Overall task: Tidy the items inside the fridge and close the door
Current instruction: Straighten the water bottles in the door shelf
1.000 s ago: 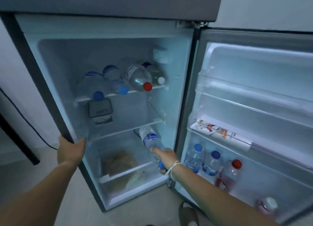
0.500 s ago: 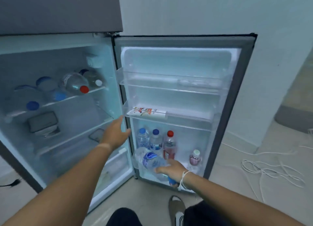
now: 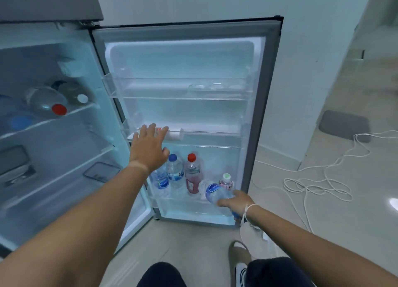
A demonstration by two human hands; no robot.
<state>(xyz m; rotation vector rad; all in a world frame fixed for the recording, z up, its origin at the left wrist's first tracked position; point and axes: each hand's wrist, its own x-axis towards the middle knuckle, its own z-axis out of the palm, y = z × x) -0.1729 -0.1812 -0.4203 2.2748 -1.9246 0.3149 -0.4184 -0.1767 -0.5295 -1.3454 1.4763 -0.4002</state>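
Observation:
The fridge door [image 3: 265, 75] stands wide open. My right hand [image 3: 235, 202] grips a clear water bottle [image 3: 213, 192] with a blue label, held tilted over the door's bottom rack [image 3: 193, 209], beside a small pink bottle [image 3: 226, 182]. In that rack stand two blue-capped water bottles [image 3: 174, 172] and a red-capped bottle [image 3: 192, 174]. My left hand [image 3: 148, 149] is open, fingers spread, in front of the middle door shelf [image 3: 215, 139], where a white carton [image 3: 172, 133] lies. Inside the fridge, bottles [image 3: 46, 102] lie on the top shelf.
A dark lidded container [image 3: 13, 162] and a clear tray [image 3: 101, 171] sit on the inner shelves. White cable [image 3: 318, 185] is coiled on the floor to the right, near a grey mat [image 3: 344, 125]. My feet and knees are below, close to the door.
My right hand has carried the water bottle from the fridge's lower shelf across to the right end of the door's bottom rack. My left hand left the fridge edge and moved to the middle door shelf.

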